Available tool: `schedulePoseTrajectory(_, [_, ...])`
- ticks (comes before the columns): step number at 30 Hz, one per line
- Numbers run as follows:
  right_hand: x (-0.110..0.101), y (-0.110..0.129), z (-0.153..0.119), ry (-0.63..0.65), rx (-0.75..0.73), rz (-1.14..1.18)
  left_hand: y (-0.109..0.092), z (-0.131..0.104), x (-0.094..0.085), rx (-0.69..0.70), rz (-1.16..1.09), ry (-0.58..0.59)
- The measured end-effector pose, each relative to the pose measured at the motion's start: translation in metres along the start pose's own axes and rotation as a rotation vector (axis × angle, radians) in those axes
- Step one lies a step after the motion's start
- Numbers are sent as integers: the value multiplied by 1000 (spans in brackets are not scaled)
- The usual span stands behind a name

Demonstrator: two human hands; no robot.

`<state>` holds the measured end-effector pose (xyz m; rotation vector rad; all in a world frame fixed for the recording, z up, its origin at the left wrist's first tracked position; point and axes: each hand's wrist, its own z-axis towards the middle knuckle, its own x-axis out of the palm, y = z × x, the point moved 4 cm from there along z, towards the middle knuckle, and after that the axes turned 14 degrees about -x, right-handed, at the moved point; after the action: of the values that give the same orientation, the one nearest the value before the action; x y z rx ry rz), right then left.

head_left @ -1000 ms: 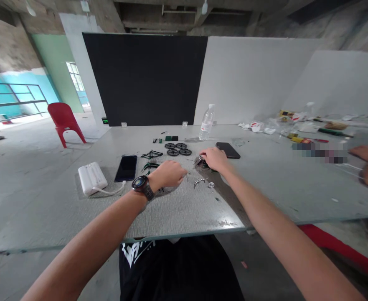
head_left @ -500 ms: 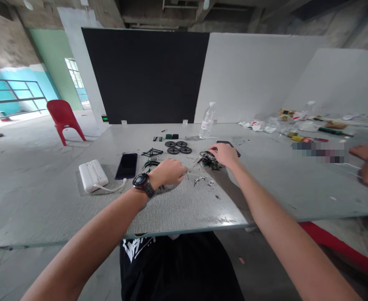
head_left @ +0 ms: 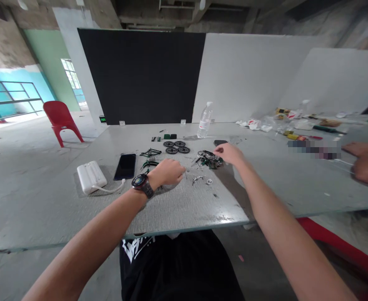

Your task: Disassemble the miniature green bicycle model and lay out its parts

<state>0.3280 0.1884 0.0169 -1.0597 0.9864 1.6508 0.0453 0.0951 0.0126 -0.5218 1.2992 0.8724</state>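
My left hand (head_left: 170, 172), with a dark watch (head_left: 142, 184) on its wrist, rests low over the table, its fingers curled together. Whatever it may hold is hidden. My right hand (head_left: 230, 154) is at the right edge of a pile of small black, green and silver parts (head_left: 211, 160), thumb and fingertips pinched together. Anything between them is too small to name. Several black spoked wheels (head_left: 179, 144) lie beyond my left hand. Near them are a dark small bicycle-like frame (head_left: 151, 152) and curved green-black pieces (head_left: 150, 164), partly covered by the hand.
A phone (head_left: 125, 167) and a white power bank (head_left: 91, 177) joined by a cable lie at left. A bottle (head_left: 205, 120) stands at the back. Silver bits (head_left: 198, 179) and a small ring (head_left: 209, 182) lie in front. A dark object (head_left: 220, 142) sits behind my right hand; another person's hand (head_left: 367, 167) is far right.
My right hand has shifted right across the pile to its edge, uncovering more of the parts. My left hand stays nearly in place. The whole view has moved slightly.
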Motion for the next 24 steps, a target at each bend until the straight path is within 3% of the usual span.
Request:
schedulePoseTrajectory(9, [4,-4,2,37,-107,66,-3,-2,-2,5,20,-22])
schedulePoseTrajectory(19, [-1,-9,-2,108,-111,103,-5,-3,-4,-29,31,-8])
schedulePoseTrajectory(24, [0,-15,-1,121,-32,77,-5,-2,-2,-31,31,5])
